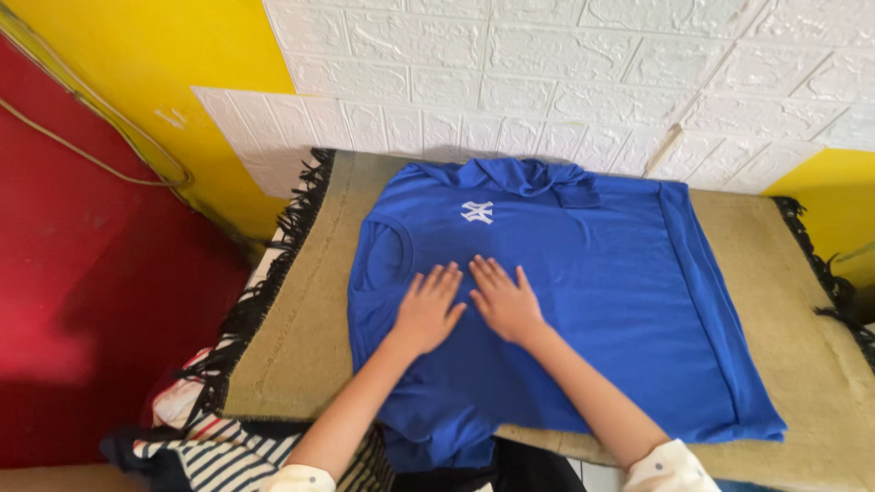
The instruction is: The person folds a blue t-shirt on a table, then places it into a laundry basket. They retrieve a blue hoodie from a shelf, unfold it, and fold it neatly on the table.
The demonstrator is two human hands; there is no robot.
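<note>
beige fringed mat bearing blue shirt; left hand and right hand lie flat, fingers spread, gripping nothing (hem seemingly overhangs; uneven pressure may wrinkle it).

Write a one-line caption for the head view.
Both hands, left hand and right hand, press flat side by side on a blue shirt spread over a tan fringed mat.

Soft, matt blue cloth shirt at centre frame, smooth under flat palms; coarse woven tan mat with black fringe beneath; embossed, faintly glossy white brick panels across the top.
</note>
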